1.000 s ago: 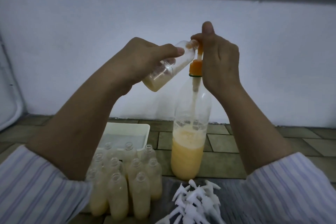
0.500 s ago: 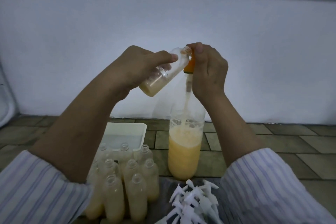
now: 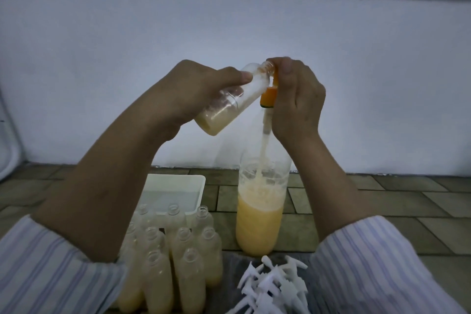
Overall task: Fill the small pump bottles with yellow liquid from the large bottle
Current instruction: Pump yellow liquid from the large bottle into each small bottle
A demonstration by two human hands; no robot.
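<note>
Hands raised over a tiled counter (image 3: 382,201), seen from above w/ striped sleeves at both lower corners. Left hand (image 3: 201,92) grips a small clear bottle (image 3: 229,107), tilted so its open neck meets the orange pump (image 3: 269,95) on top of the large bottle (image 3: 260,216); a little yellow liquid sits in the small bottle's low end. Right hand (image 3: 295,99) has fingers curled round the pump, thumb on top. Large bottle stands upright on the counter, approx. one-third full. Near left: a cluster of small bottles (image 3: 175,257), uncapped, most holding yellow liquid, in front of a white tray (image 3: 175,183). Near right: a pile of white pump heads (image 3: 272,285). To do this step well, likely: keep the neck tight against the spout, press w/ slow full strokes, hold the big bottle steady, and stop short of the neck so a pump head fits w/o overflow.
</note>
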